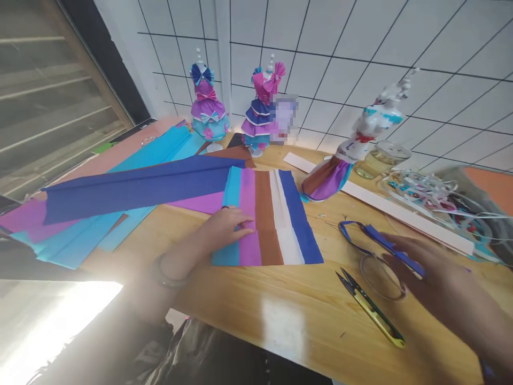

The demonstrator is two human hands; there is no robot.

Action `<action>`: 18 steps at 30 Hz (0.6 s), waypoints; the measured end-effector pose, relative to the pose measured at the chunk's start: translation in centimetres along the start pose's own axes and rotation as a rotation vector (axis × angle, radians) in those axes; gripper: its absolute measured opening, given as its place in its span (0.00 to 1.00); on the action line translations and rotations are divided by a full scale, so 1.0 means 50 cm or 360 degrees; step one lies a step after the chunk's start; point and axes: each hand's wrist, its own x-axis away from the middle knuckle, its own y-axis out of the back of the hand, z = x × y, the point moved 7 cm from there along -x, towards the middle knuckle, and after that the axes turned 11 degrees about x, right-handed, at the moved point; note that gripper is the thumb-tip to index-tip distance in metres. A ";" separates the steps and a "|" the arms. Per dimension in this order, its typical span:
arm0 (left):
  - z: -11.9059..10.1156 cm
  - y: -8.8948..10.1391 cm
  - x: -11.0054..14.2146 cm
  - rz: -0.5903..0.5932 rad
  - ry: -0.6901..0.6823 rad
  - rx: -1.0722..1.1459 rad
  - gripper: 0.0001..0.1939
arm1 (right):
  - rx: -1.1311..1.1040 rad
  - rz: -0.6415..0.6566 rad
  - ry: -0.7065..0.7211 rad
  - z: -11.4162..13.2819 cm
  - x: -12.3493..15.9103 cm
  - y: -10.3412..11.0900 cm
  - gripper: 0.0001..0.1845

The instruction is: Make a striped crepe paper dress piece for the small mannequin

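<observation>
Bright daylight, lower-left glare, blurred right hand (pixel 436 289).

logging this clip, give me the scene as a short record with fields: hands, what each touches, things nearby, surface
left hand: left hand flat on the striped paper sheets, fingers spread, holding nothing
right hand: right hand blurred, over the blue ribbon; whether the grip is closed on it cannot be told
near right hand: yellow-handled snips and a thin wire ring, lying on the table
paper: long dark blue sheet over cyan and purple sheets
models: two dressed mannequins at the wall, one tilted mannequin
other: white strip, ribbon tangle
surface: wooden table
</observation>
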 end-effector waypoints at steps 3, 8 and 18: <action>0.007 0.000 0.002 0.0013 0.0002 -0.0035 0.13 | -0.0054 0.0108 0.0459 0.142 -0.005 -0.021 0.18; 0.011 0.009 0.004 -0.0074 -0.0082 -0.0082 0.10 | -0.0050 0.0119 0.0946 0.292 0.022 -0.052 0.25; 0.014 0.009 0.009 -0.0068 -0.0060 -0.0101 0.12 | 0.0121 0.0131 0.0821 0.354 0.066 -0.117 0.37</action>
